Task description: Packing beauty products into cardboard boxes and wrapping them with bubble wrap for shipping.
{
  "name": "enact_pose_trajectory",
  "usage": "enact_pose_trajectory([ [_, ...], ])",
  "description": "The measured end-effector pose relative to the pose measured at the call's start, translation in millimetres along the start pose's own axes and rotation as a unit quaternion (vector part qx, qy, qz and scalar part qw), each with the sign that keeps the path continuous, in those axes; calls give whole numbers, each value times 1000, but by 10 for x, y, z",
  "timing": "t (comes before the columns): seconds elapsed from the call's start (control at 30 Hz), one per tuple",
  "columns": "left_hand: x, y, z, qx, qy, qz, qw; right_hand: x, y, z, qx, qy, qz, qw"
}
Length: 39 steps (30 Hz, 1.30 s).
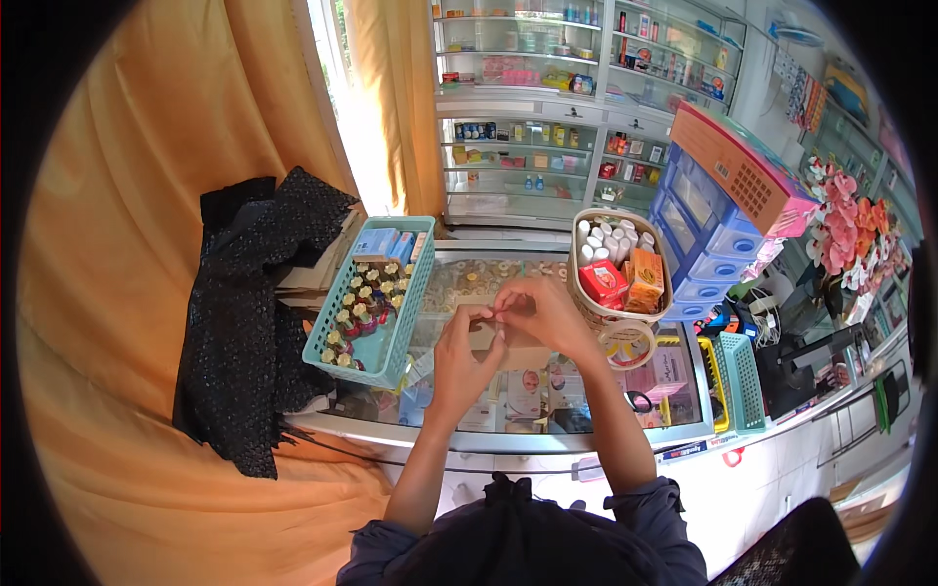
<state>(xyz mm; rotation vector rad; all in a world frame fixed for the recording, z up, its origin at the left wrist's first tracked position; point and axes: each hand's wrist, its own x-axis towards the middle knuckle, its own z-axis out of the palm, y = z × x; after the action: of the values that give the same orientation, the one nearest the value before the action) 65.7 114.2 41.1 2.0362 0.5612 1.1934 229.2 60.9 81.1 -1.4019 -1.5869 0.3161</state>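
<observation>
My left hand [469, 348] and my right hand [538, 311] meet at the fingertips above a glass display counter [571, 441]. Thumbs and forefingers are drawn together in a pinch. Whatever may be between them is too small to make out. Beneath the hands lies a flat beige piece [526, 359], probably cardboard, partly covered by them. To the left of my left hand stands a teal plastic basket [399, 351] holding several bottles with gold flower-shaped caps [364, 293] and small boxes [376, 244]. Right of my right hand, a woven basket [586, 311] holds white bottles [612, 240] and boxes.
Rolls of tape [628, 344] sit against the woven basket. Blue plastic drawers [707, 253] carry a large box [740, 172]. Black sequined cloth [234, 329] drapes over cardboard at left, before an orange curtain [132, 256]. Glass shelves [520, 155] stand behind; boxes [524, 395] lie under the glass.
</observation>
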Motion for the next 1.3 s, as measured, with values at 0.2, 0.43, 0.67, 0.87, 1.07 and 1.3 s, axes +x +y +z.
enact_pose_trajectory([
  [0.2, 19, 36, -18, 46, 28, 47, 997, 6, 56, 18, -49, 16, -8, 999],
  [0.43, 10, 58, -27, 44, 8, 36, 998, 22, 117, 100, -19, 66, 52, 996],
  [0.67, -14, 57, -34, 12, -6, 21, 1000, 33, 74, 116, -39, 109, 67, 991],
  [0.87, -31, -15, -31, 37, -4, 40, 999, 7, 92, 151, -56, 100, 58, 992],
  [1.07, -43, 21, -27, 96, -26, 84, 992, -26, 166, 195, -53, 139, 35, 988],
  [1.3, -50, 1, -38, 131, -21, 106, 985, -54, 48, 215, -92, 120, 14, 988],
])
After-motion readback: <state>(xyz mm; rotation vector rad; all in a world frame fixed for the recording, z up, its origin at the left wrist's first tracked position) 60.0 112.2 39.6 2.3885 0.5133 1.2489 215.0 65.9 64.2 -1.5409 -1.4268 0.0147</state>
